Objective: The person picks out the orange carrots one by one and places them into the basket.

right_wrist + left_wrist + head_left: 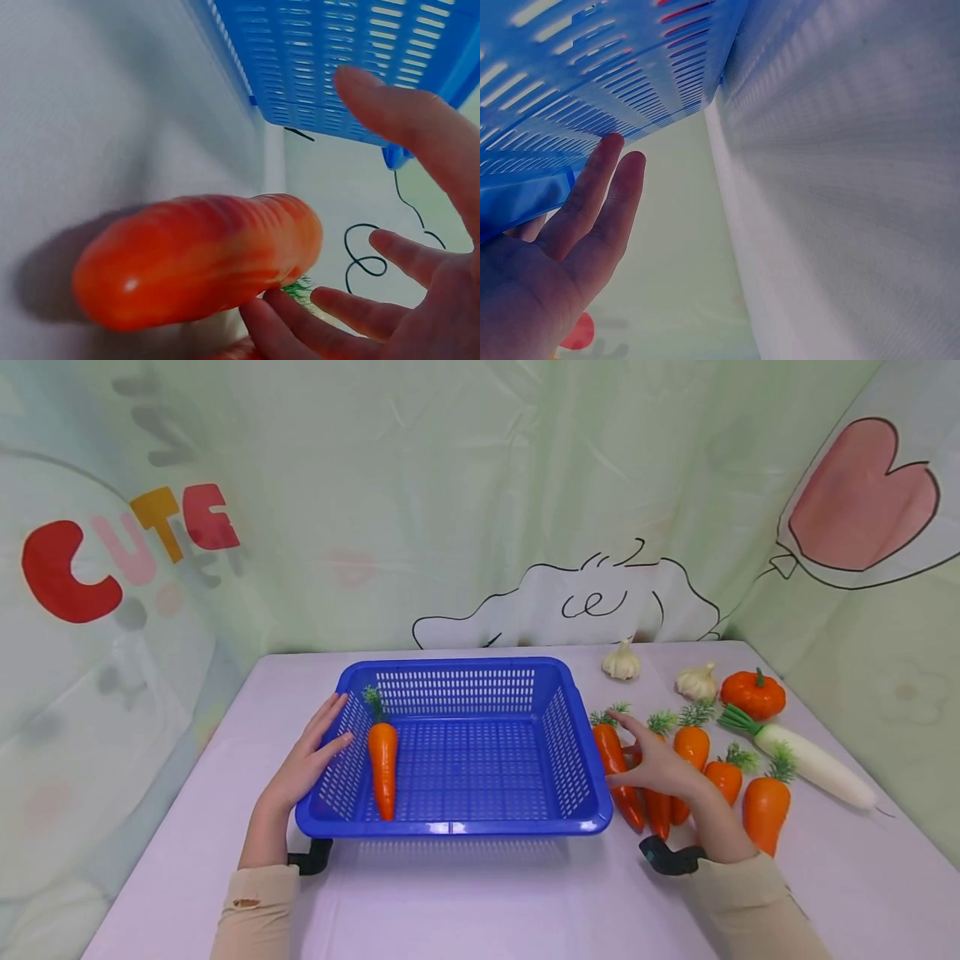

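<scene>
A blue plastic basket with slotted walls stands on the table, and one orange carrot with a green top lies inside at its left. Against the basket's left rim rests my left hand, fingers extended; the left wrist view shows its fingers along the slotted wall. My right hand is spread over the carrots just right of the basket. Nearest to it is the leftmost loose carrot. In the right wrist view, fingertips are right at a carrot, while the thumb stands apart, towards the basket.
Several more carrots lie to the right, partly behind my right hand. Beyond them are a white radish, a small orange pumpkin and two garlic bulbs. Printed curtains enclose the table.
</scene>
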Tool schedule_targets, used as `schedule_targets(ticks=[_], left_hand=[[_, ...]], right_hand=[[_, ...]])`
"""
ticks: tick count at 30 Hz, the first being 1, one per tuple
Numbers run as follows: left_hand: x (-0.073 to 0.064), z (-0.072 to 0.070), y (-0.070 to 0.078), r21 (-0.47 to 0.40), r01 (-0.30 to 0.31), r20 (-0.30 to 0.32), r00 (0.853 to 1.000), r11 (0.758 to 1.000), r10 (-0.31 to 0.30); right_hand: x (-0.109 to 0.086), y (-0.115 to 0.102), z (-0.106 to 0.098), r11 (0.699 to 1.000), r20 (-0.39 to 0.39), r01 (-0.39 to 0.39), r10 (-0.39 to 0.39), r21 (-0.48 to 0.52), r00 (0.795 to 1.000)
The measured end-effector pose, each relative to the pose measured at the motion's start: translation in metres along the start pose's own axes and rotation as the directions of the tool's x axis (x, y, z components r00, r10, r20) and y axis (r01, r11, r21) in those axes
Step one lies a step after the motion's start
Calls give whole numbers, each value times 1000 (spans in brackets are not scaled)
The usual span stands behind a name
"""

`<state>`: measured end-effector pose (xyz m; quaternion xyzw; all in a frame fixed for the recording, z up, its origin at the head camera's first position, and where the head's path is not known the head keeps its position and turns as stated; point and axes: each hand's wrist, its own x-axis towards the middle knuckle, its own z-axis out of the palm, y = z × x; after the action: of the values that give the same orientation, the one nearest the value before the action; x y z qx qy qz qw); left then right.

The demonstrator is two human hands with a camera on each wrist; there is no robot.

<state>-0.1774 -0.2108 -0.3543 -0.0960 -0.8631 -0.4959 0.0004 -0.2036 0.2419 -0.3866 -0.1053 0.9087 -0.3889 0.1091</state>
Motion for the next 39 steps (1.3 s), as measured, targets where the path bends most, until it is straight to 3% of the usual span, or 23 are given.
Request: schedule_targets(ticks=[8, 18, 32, 39], left_hand=[[-1, 0, 2, 3, 6, 2, 1000, 1000, -6], [-3, 0, 5, 3, 11, 5, 1000, 1000, -11], [-2, 1, 5, 1, 15, 1, 1000, 1000, -15], [-2, 1, 4, 3, 20, 1, 1000, 1000, -20]], right_hand=[[12, 5, 7, 997, 21, -27, 29, -79, 999], [23, 11, 17, 981, -8, -8, 6, -196, 1000], [22, 11, 14, 991, -25, -133, 133, -27, 991], [16, 7, 5, 991, -37, -132, 133, 31, 990]])
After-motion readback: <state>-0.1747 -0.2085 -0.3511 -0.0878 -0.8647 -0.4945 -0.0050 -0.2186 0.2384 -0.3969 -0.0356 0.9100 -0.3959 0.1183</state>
